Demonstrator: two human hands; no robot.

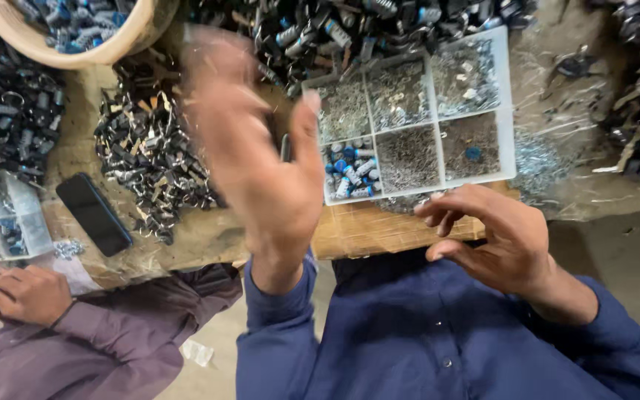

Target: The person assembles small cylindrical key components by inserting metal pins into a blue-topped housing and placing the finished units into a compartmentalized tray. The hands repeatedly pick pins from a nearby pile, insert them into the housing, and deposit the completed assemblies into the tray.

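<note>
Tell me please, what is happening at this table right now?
A person in a blue shirt sits at a wooden table. The left hand is raised and blurred; the right hand curls near a clear compartment tray of small metal parts. Neither visibly holds anything. Another person's hand rests at the lower left.

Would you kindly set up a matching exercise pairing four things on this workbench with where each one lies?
Things:
1. black phone
2. compartment tray
3. round bowl
4. left hand

Places:
A. top left corner
B. raised and blurred at the middle
C. flat on the bench at the left
D. right of centre, above the right hand

Pairs: 1-C, 2-D, 3-A, 4-B
</note>
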